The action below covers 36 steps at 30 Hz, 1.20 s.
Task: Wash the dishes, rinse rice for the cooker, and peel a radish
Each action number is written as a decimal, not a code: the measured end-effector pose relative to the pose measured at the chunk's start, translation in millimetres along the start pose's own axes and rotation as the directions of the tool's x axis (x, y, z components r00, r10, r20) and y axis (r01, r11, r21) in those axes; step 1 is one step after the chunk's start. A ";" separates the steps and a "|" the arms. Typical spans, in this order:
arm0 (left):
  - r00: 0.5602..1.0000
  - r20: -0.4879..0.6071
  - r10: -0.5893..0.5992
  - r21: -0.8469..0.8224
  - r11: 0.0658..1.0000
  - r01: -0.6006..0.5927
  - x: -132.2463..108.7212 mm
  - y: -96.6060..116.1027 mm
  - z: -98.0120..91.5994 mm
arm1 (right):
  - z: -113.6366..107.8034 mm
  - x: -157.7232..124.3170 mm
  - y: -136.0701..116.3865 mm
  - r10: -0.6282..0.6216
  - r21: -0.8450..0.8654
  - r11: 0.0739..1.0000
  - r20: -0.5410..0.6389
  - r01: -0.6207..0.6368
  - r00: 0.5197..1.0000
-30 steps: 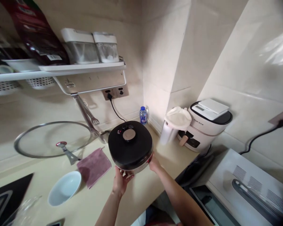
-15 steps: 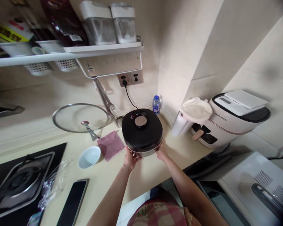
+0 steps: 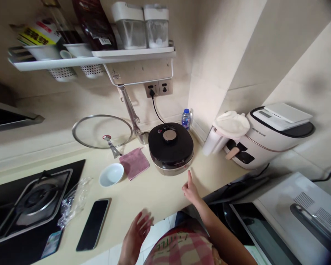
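Note:
A black-lidded rice cooker (image 3: 171, 147) stands on the beige counter (image 3: 151, 191) near the back wall, plugged into a wall socket (image 3: 158, 88). My right hand (image 3: 191, 189) hovers just in front of the cooker, index finger pointing toward it, holding nothing. My left hand (image 3: 138, 232) is low at the counter's front edge, fingers spread and blurred, holding nothing. Neither hand touches the cooker.
Left of the cooker lie a pink cloth (image 3: 134, 163), a white bowl (image 3: 111, 175), a glass lid (image 3: 102, 131), a phone (image 3: 94, 223) and a gas hob (image 3: 30, 202). An air fryer (image 3: 267, 138), a white jug (image 3: 223, 132) and a small bottle (image 3: 185, 119) stand right.
Both hands have let go of the rice cooker and drawn back toward me. The cooker now rests on the counter by the wall. The view has widened leftward to show the hob.

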<state>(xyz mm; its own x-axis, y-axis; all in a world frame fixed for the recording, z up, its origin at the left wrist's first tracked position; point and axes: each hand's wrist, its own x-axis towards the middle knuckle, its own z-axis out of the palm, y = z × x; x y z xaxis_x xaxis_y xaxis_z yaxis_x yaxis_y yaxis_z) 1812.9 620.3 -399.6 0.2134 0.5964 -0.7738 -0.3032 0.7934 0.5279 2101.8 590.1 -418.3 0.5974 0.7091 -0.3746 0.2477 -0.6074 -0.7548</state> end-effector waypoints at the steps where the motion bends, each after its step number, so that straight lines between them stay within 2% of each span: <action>1: 0.999 -0.036 0.015 -0.025 1.000 -0.016 -4.4 -3.4 -14.7 | -1.3 -1.0 -2.4 0.004 0.033 0.999 0.002 -0.004 1.000; 4: 0.993 -0.111 0.040 -0.037 0.998 -0.044 -12.2 -7.0 -37.0 | -2.9 -2.8 -8.2 0.019 0.124 0.992 0.015 -0.021 1.000; 8: 0.985 -0.154 0.080 -0.016 0.996 -0.084 -11.6 -0.7 -30.6 | 3.9 -6.7 -11.5 0.037 0.235 0.971 0.051 -0.048 0.998; 12: 0.990 -0.111 0.093 -0.004 0.996 -0.094 -6.8 2.0 -18.6 | 9.6 -10.2 -12.6 0.029 0.334 0.941 0.084 -0.056 0.996; 15: 0.992 -0.094 0.085 0.000 0.996 -0.086 -4.6 -2.4 -16.6 | 11.2 -10.8 -13.0 0.023 0.356 0.933 0.094 -0.055 0.995; 20: 0.989 -0.138 0.050 0.008 0.999 -0.049 -2.0 -6.4 -27.4 | 13.2 -9.8 -15.5 0.017 0.369 0.928 0.075 -0.043 0.997; 26: 0.991 -0.105 0.082 0.008 0.997 -0.082 11.0 0.3 -40.9 | 13.3 -7.2 -17.5 0.012 0.379 0.925 0.070 -0.037 0.997; 32: 0.992 -0.106 0.073 0.007 0.997 -0.073 15.0 2.6 -26.6 | 4.0 4.8 -14.5 -0.072 0.300 0.950 -0.082 0.093 0.994; 36: 0.991 -0.096 0.088 0.033 0.996 -0.086 8.8 5.0 -18.4 | 3.0 7.8 -17.5 -0.092 0.367 0.925 -0.040 0.100 0.995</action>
<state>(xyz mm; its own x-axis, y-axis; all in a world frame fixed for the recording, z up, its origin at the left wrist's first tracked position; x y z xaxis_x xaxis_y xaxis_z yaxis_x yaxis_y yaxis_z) 1796.2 627.3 -410.2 0.0960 0.6498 -0.7540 -0.2893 0.7431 0.6035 2099.8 607.4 -409.6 0.6021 0.7470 -0.2820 0.0090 -0.3594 -0.9331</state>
